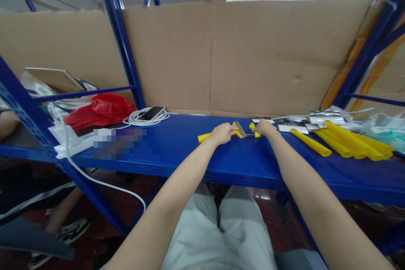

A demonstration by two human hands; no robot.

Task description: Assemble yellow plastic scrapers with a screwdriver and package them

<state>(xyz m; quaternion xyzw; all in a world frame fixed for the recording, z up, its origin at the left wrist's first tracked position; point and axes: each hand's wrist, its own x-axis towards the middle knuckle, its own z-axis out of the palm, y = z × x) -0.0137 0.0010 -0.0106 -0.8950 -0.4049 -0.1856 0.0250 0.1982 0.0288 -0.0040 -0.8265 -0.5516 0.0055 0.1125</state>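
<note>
My left hand (222, 133) is closed around a scraper with a yellow handle (204, 137). Its flat metal blade (239, 128) sticks out past my fingertips, just above the blue shelf. To the right, my right hand (265, 128) is closed on a yellow tool (255, 130) with a thin metal shaft that points left at the blade. My fingers cover most of this tool, so its exact kind is unclear. Several yellow tapered tubes (357, 141) lie on the shelf beyond my right hand, with one tube (310, 142) apart from them.
Silver and black packets (292, 126) lie behind the tubes. At left are a phone (152, 113) on a coiled white cable (137, 117), a white power strip (79, 143) and a red bag (101, 109). A cardboard panel (253, 59) backs the blue shelf (177, 152). Another person's leg (63, 211) shows at left.
</note>
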